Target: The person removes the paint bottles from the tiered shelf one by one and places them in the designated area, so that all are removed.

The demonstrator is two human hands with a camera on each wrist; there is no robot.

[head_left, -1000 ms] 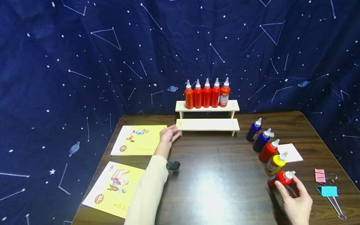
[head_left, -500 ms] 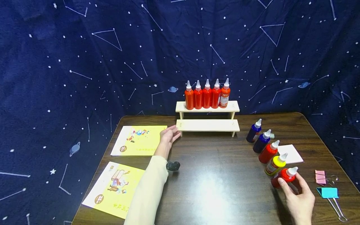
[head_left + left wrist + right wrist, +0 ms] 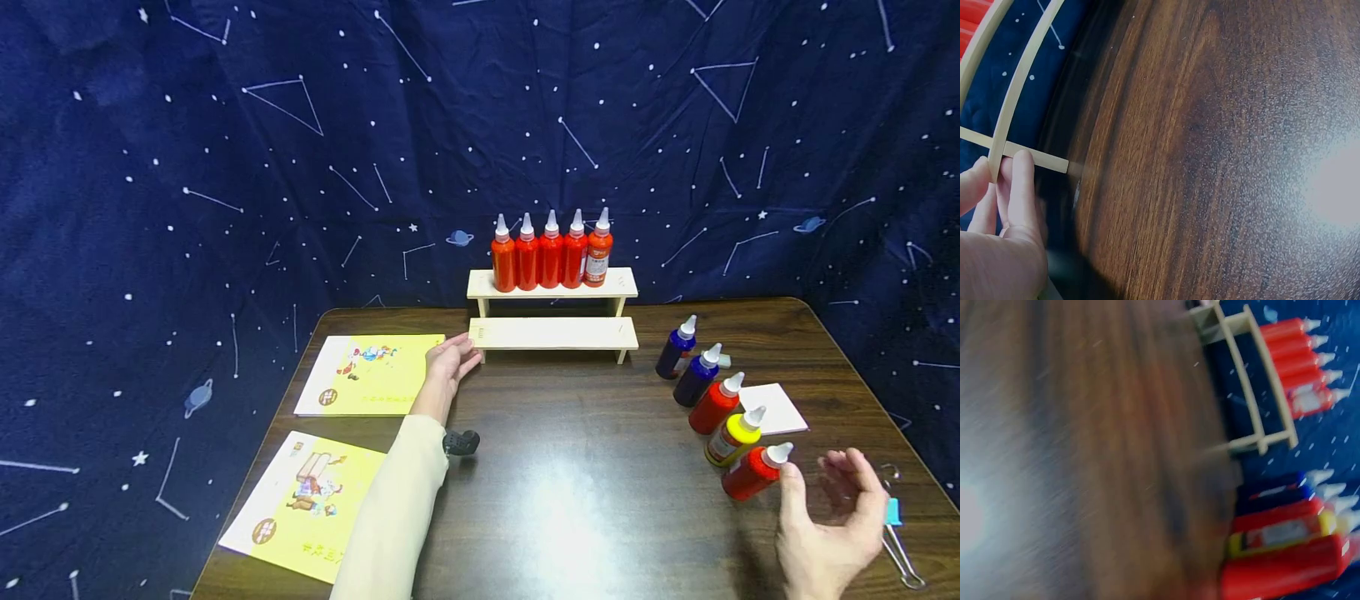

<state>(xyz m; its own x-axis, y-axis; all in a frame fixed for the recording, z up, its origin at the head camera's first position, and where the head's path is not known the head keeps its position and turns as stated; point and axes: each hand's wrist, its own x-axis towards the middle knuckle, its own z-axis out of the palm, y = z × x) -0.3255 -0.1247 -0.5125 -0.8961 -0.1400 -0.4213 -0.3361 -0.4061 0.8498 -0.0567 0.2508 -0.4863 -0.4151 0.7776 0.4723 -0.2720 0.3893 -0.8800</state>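
Observation:
My left hand pinches the left end of the lower board of a two-step wooden rack. In the left wrist view its thumb and fingers sit on either side of the board's end. My right hand holds nothing, fingers spread and bent, just right of a red paint bottle with a white nozzle. That bottle stands nearest me in a slanting row, behind it a yellow bottle, another red bottle and two dark blue bottles.
Several red-orange bottles stand on the rack's upper board. Two yellow picture books lie at the left. Right of the row are a white paper square and a teal binder clip, partly hidden by my right hand. A dark starry cloth hangs behind.
My right hand has let go of the nearest red bottle, after shifting it slightly right and back, and has moved off to the right. My left hand has stayed on the rack.

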